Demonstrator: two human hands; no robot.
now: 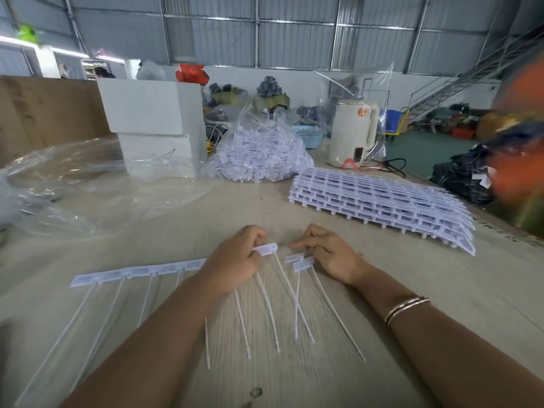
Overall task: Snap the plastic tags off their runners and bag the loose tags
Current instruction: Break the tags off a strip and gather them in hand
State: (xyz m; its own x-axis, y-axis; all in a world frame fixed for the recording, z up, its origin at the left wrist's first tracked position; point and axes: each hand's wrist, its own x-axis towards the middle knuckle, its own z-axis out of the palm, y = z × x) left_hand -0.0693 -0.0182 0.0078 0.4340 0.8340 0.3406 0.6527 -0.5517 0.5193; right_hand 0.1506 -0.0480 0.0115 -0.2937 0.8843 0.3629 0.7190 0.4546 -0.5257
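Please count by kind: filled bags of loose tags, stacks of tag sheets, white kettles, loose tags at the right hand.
Filled bag of loose tags: 1
Stack of tag sheets: 1
White kettle: 1
Loose tags at the right hand: 2
Total: 5

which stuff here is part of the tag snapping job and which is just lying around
Job:
- tag strip gripped by the left hand
- loose tags held by the right hand
- stack of runners
- bag of tags
- empty bags

Lying about:
- white box
- kettle
- blue basket
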